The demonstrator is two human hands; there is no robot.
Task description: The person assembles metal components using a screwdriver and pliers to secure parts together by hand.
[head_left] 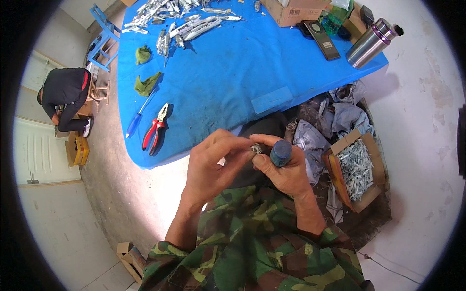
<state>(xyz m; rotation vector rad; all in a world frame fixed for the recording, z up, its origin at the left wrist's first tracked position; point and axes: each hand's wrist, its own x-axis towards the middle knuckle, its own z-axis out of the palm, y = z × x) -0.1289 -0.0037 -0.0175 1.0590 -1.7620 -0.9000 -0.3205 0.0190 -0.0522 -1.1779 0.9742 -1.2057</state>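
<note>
Metal fitting [256,148] pinched in left hand [213,162] grip, steadied against blue-handled screwdriver [280,153] clenched in right hand [286,169]; pliers [155,128] beyond on tabletop [233,72].

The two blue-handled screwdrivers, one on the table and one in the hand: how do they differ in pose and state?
The table screwdriver lies flat on the blue cloth with nothing touching it, its full length showing. The held screwdriver is gripped in the right hand, showing mainly its handle end to the camera, at a small metal part that the left hand pinches. Both have blue handles.
</note>
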